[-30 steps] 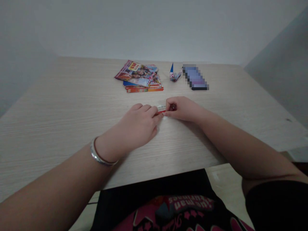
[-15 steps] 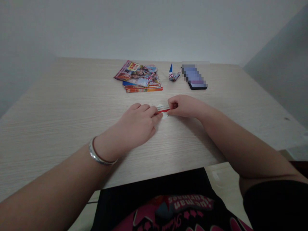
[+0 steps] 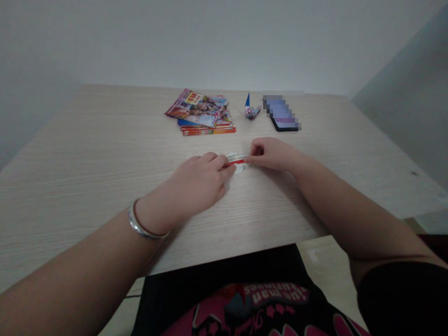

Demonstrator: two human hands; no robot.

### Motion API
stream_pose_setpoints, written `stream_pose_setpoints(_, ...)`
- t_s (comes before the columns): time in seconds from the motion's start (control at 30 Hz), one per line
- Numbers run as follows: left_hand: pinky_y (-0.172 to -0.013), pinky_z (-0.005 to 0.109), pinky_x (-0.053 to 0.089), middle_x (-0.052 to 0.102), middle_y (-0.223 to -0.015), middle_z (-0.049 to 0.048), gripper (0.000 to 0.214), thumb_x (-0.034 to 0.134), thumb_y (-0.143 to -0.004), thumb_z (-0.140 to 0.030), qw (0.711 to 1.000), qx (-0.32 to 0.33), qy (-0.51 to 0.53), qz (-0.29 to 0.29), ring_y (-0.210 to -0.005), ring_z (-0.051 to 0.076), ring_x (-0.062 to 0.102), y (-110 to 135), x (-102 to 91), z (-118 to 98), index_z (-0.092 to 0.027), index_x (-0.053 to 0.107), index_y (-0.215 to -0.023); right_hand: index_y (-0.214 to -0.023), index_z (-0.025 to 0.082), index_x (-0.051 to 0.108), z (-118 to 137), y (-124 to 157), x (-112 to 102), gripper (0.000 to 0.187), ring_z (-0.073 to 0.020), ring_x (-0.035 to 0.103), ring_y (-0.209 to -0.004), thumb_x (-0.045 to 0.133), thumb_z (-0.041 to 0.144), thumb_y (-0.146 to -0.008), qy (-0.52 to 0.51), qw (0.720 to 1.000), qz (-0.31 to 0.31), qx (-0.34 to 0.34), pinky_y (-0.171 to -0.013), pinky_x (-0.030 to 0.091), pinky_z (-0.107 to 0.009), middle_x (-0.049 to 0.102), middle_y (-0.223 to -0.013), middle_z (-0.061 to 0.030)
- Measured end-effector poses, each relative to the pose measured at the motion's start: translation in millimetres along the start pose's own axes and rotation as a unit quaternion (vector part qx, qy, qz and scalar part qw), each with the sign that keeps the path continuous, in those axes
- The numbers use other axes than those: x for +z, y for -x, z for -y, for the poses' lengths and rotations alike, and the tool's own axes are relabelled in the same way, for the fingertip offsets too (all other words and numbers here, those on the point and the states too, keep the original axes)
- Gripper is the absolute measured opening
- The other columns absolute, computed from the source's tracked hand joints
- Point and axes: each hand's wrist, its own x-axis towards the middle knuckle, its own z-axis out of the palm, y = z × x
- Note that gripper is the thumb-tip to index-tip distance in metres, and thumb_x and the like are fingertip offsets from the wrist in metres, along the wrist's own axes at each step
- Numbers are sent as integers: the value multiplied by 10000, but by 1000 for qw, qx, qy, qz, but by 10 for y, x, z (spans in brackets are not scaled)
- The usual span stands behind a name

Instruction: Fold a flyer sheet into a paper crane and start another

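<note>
A small folded paper (image 3: 237, 158), white with print and a red strip, lies on the table between my hands. The fingers of my left hand (image 3: 203, 182) are closed over its left end and press it down. At the right end, my right hand (image 3: 268, 153) pinches the paper's edge between thumb and curled fingers. Both ends of the paper are partly hidden under the fingers. A silver bangle (image 3: 143, 226) sits around my left wrist.
Beyond my left hand lies a stack of colourful printed booklets (image 3: 206, 109). A folded paper bird (image 3: 252, 111) with a blue point stands right of it, beside a phone (image 3: 283, 116). The wooden table (image 3: 87, 163) meets a pale wall at the back.
My right hand has shifted slightly right along the paper, uncovering a little more of it. The left hand stays nearly in place.
</note>
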Motion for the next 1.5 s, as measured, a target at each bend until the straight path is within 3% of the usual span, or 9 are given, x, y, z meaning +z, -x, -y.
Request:
stream_pose_setpoints(0.27,-980,440,515,684,-1245,163,417,461,-1032,-230,1000,3,2,-1,-1131,312,617,-10,21,21,-120,655,-1384,-723,208,624,36,-18,146,302,-125,484,-619,792,446,-805,1,1000,-25,-9,-590,313,-296,603,-671,27)
stream_pose_setpoints(0.57,-997,424,495,700,-1297,139,389,451,-1035,-255,1000,-9,-2,18,-1158,293,647,3,-38,21,-164,692,-1327,-623,214,577,110,-80,21,383,-118,398,-565,771,458,-845,70,996,47,15,-583,259,-321,475,-545,50)
stream_pose_setpoints(0.77,-935,458,476,753,-1162,119,352,470,-1017,-304,996,-60,-45,57,-1076,317,679,30,-177,-3,-189,793,-1098,-636,219,587,91,-72,18,382,-121,413,-549,782,477,-838,57,997,50,22,-577,268,-324,468,-529,50)
stream_pose_setpoints(0.97,-900,437,453,740,-1166,122,326,491,-1011,-290,996,-57,-55,47,-1096,319,654,13,-179,-11,-182,797,-1043,-673,215,631,66,-74,48,352,-137,460,-592,784,489,-832,56,997,46,28,-594,284,-326,522,-566,32)
stream_pose_setpoints(1.13,-865,431,447,749,-1094,121,360,438,-1046,-272,997,-46,-55,41,-997,291,676,-31,-181,-25,-168,776,-1111,-807,205,684,-37,-51,97,244,-124,485,-609,812,411,-788,-3,1000,-2,-17,-588,308,-293,603,-672,34)
stream_pose_setpoints(1.27,-859,435,449,759,-1111,85,378,406,-1066,-272,997,-42,-55,40,-992,283,692,-25,-145,5,-220,768,-1162,-1063,192,738,-170,-30,73,223,-126,516,-627,694,310,-879,-55,997,-25,-42,-612,338,-279,627,-715,31)
stream_pose_setpoints(1.37,-891,451,454,758,-1124,96,398,392,-1074,-294,996,-53,-65,8,-1027,297,693,-7,-88,50,-211,775,-1144,-1004,190,779,-207,-6,45,185,-125,515,-633,666,262,-878,-36,996,-44,-62,-640,349,-284,641,-717,20)
stream_pose_setpoints(1.5,-931,474,463,752,-1191,125,399,404,-1068,-310,993,-91,-67,-38,-1086,319,688,-1,-31,99,-186,783,-1095,-912,198,801,-131,60,55,148,-134,557,-667,680,272,-869,-38,991,14,-126,-659,378,-284,688,-745,4)
